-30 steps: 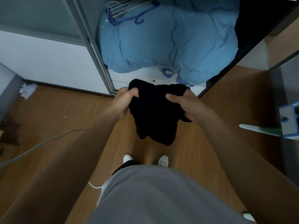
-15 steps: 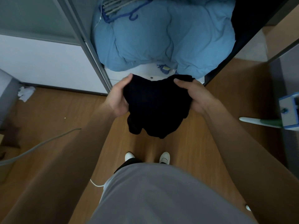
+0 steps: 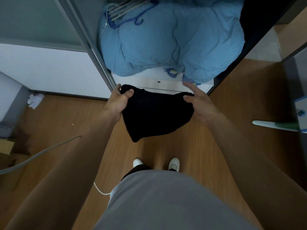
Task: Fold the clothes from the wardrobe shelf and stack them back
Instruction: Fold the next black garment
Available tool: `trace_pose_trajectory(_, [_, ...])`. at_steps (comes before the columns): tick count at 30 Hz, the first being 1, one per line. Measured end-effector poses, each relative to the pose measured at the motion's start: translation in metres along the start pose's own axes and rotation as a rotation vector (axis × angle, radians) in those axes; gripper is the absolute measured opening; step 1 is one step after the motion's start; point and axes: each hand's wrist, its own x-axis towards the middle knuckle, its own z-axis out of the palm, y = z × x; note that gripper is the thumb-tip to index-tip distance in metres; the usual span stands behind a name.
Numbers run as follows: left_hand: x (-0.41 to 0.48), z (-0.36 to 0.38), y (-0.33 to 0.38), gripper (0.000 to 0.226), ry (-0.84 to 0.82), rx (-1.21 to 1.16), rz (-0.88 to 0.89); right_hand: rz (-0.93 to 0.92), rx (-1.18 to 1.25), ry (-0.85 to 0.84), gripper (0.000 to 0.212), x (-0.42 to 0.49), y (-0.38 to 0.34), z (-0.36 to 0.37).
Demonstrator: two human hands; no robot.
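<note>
Both hands, left (image 3: pixel 116 103) and right (image 3: pixel 201 105), pinch the top corners of the black cloth (image 3: pixel 154 113), held up before the shelf (image 3: pixel 159 83). It looks soft, light and floppy; corners seem best to hold.

blue duvet (image 3: pixel 174 39) cut off at top edge, black garment's (image 3: pixel 154 113) folds indistinct

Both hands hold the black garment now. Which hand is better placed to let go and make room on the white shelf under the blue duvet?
Probably the right hand: its index finger already points at the shelf beside the duvet, its grip only a thumb pinch. The left hand grips the black garment more fully.
</note>
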Motion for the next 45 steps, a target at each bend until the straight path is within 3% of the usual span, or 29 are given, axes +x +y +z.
trace_pose_trajectory(3, [-0.003, -0.002, 0.006, 0.048, -0.076, -0.078, -0.038, -0.018, -0.039, -0.075, 0.036, -0.004, -0.005, 0.008])
trace_pose_trajectory(4, [-0.003, -0.002, 0.009, 0.042, -0.097, -0.096, -0.045, -0.059, -0.172, -0.105, 0.034, -0.004, -0.007, 0.007])
trace_pose_trajectory(7, [-0.003, -0.003, 0.020, 0.035, -0.109, -0.115, -0.054, -0.162, -0.756, -0.214, 0.060, -0.008, -0.018, 0.006])
trace_pose_trajectory(8, [-0.003, -0.004, 0.025, 0.034, -0.106, -0.122, -0.071, -0.199, -0.923, -0.236, 0.059, -0.007, -0.020, 0.006])
trace_pose_trajectory(9, [-0.002, -0.005, 0.029, 0.032, -0.102, -0.126, -0.092, -0.246, -1.055, -0.228, 0.047, -0.007, -0.022, 0.009])
trace_pose_trajectory(11, [-0.002, -0.006, 0.037, 0.024, -0.090, -0.097, -0.146, -0.318, -1.218, -0.167, 0.003, -0.008, -0.028, 0.012])
trace_pose_trajectory(12, [-0.001, -0.008, 0.039, 0.018, -0.081, -0.062, -0.164, -0.345, -1.232, -0.134, 0.017, -0.006, -0.030, 0.011])
trace_pose_trajectory(15, [0.001, -0.011, 0.041, 0.011, -0.048, 0.058, -0.189, -0.339, -1.142, -0.162, 0.015, 0.000, -0.034, 0.004])
trace_pose_trajectory(19, [0.005, -0.013, 0.043, 0.023, -0.035, 0.163, -0.166, -0.251, -0.869, -0.380, 0.030, -0.003, -0.047, -0.001])
trace_pose_trajectory(21, [0.007, -0.013, 0.045, 0.018, -0.040, 0.184, -0.146, -0.132, -0.689, -0.408, 0.023, -0.003, -0.053, -0.001])
trace_pose_trajectory(24, [0.007, -0.014, 0.047, 0.017, -0.070, 0.110, -0.146, -0.098, -0.502, -0.399, 0.038, 0.004, -0.054, 0.004])
trace_pose_trajectory(27, [0.008, -0.024, 0.044, 0.053, -0.185, -0.109, -0.057, -0.115, -0.325, -0.340, 0.035, 0.009, -0.056, 0.011])
trace_pose_trajectory(29, [0.012, -0.034, 0.033, 0.082, -0.321, -0.193, 0.011, -0.156, -0.322, -0.291, 0.020, 0.010, -0.062, 0.014])
trace_pose_trajectory(31, [0.015, -0.038, 0.022, 0.091, -0.427, -0.120, 0.074, -0.184, -0.341, -0.267, 0.014, 0.011, -0.067, 0.016])
trace_pose_trajectory(33, [0.017, -0.037, 0.014, 0.096, -0.450, 0.123, 0.160, -0.200, -0.332, -0.253, 0.019, 0.012, -0.067, 0.019])
trace_pose_trajectory(35, [0.020, -0.035, 0.010, 0.089, -0.439, 0.360, 0.243, -0.198, -0.320, -0.255, 0.023, 0.013, -0.066, 0.024])
trace_pose_trajectory(37, [0.024, -0.036, 0.007, 0.068, -0.422, 0.512, 0.316, -0.180, -0.334, -0.260, 0.025, 0.013, -0.065, 0.030])
trace_pose_trajectory(41, [0.032, -0.045, 0.003, 0.030, -0.297, 0.680, 0.432, -0.105, -0.349, -0.220, 0.014, 0.014, -0.060, 0.035])
trace_pose_trajectory(43, [0.036, -0.053, -0.001, 0.034, -0.227, 0.621, 0.374, -0.102, -0.344, -0.238, 0.016, 0.016, -0.057, 0.039])
trace_pose_trajectory(45, [0.036, -0.061, -0.003, 0.029, -0.204, 0.372, 0.269, -0.089, -0.341, -0.209, 0.012, 0.018, -0.055, 0.046])
